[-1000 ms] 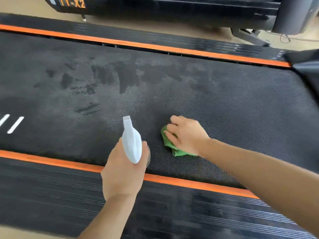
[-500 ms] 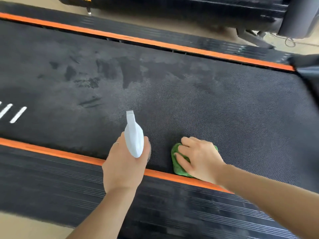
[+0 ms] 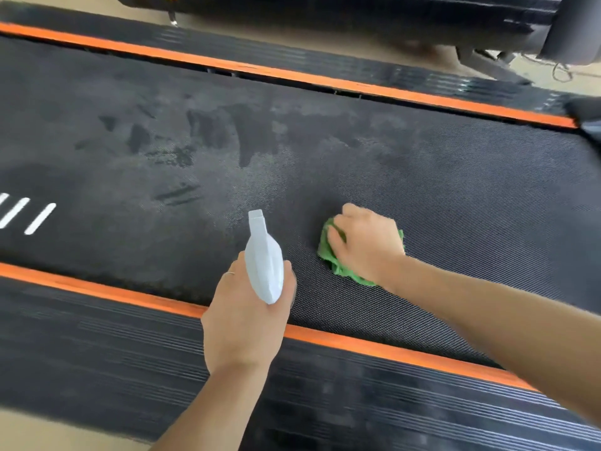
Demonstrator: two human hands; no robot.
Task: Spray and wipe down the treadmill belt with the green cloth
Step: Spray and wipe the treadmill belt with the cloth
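The black textured treadmill belt [image 3: 422,177] runs across the view, with dark wet patches and a dusty grey film on its left half. My left hand [image 3: 247,317] grips a white spray bottle [image 3: 264,262] upright above the belt's near edge, nozzle pointing away from me. My right hand [image 3: 366,244] presses a bunched green cloth [image 3: 328,252] onto the belt just right of the bottle, fingers curled over it. Most of the cloth is hidden under the hand.
Orange strips [image 3: 390,349] border the belt on both sides, with black ribbed side rails [image 3: 130,346] beyond them. White dashes [image 3: 39,219] mark the belt at far left. A second treadmill's base [image 3: 357,14] and a cable lie on the floor behind.
My right hand slid the cloth toward the near orange strip, then back up onto the belt. The left hand with the bottle stayed nearly still.
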